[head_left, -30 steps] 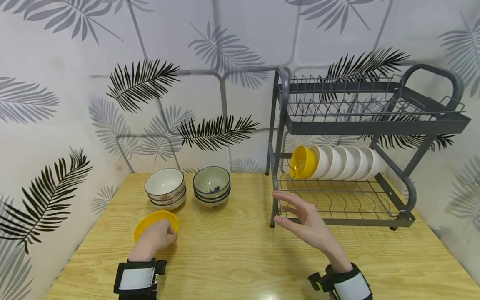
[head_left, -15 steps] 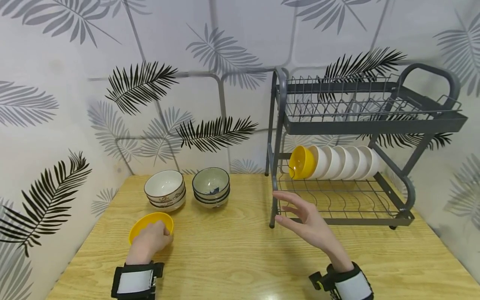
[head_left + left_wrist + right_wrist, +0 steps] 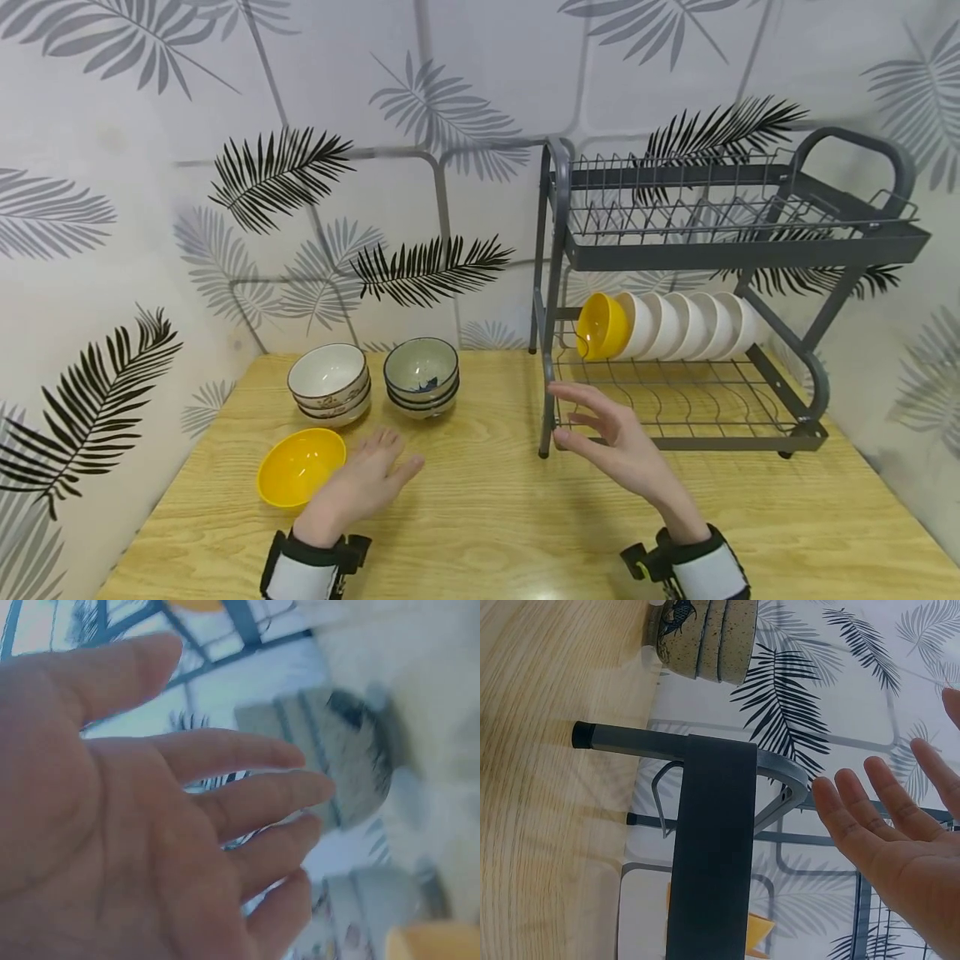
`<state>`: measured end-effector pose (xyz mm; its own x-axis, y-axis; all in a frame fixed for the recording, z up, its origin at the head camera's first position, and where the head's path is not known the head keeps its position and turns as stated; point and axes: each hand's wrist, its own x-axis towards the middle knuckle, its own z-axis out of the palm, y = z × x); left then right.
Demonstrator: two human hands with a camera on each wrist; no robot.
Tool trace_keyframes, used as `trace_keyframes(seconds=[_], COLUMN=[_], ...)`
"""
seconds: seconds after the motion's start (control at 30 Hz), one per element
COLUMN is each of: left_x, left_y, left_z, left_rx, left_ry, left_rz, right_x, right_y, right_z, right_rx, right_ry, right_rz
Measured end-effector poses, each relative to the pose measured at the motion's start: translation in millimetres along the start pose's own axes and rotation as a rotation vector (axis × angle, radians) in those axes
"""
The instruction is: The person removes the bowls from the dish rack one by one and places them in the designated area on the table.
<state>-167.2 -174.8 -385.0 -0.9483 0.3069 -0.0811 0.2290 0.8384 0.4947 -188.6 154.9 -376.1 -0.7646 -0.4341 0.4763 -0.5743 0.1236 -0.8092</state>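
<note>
A yellow bowl (image 3: 296, 462) stands upright on the table at the front left. Just right of it my left hand (image 3: 360, 483) hovers with fingers spread and nothing held; in the left wrist view its palm (image 3: 142, 840) faces the camera. Behind the yellow bowl are a stack of white bowls with a brown-patterned outside (image 3: 328, 375) and a stack of grey-green bowls (image 3: 422, 371). My right hand (image 3: 618, 442) is raised in front of the dish rack's left leg, fingers relaxed and holding nothing.
The grey two-tier dish rack (image 3: 750, 254) stands at the right. On its lower tier, one yellow bowl (image 3: 602, 326) and several white bowls (image 3: 723, 327) lean on edge in a row. A patterned wall (image 3: 480, 100) rises behind the wooden table (image 3: 480, 500).
My left hand has let go of the yellow bowl and moved right, its fingers spreading. The bowl had shifted slightly left before that. My right hand has stayed in place.
</note>
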Motion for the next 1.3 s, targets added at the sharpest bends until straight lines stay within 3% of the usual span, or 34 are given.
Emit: trace_keyframes(seconds=[0.13, 0.3, 0.47, 0.63, 0.9, 1.1, 1.3], left_x=[8.1, 14.9, 17.2, 18.7, 20.2, 22.0, 22.8], left_y=[0.8, -4.2, -7.1, -7.5, -7.5, -8.7, -10.3], left_z=[16.3, 31.5, 40.5, 43.2, 44.2, 44.5, 45.4], left_rx=[-0.060, -0.099, -0.081, -0.069, -0.041, -0.043, -0.043], left_ry=[-0.087, -0.160, -0.164, -0.167, -0.172, -0.185, -0.183], left_rz=[0.007, -0.028, -0.040, -0.043, -0.056, -0.074, -0.075], right_x=[-0.3, 0.3, 0.2, 9.3, 36.9, 62.2, 84.1], right_y=[1.0, 1.8, 3.1, 5.3, 13.3, 19.9, 28.8], right_z=[-1.3, -2.4, -8.0, -22.9, -57.7, -77.7, -85.5], right_rx=[0.001, -0.023, -0.122, -0.298, -0.565, -0.638, -0.744], right_ry=[0.003, 0.025, 0.093, 0.134, 0.111, 0.087, 0.103], right_rz=[-0.004, -0.006, -0.024, -0.028, 0.128, 0.266, 0.259])
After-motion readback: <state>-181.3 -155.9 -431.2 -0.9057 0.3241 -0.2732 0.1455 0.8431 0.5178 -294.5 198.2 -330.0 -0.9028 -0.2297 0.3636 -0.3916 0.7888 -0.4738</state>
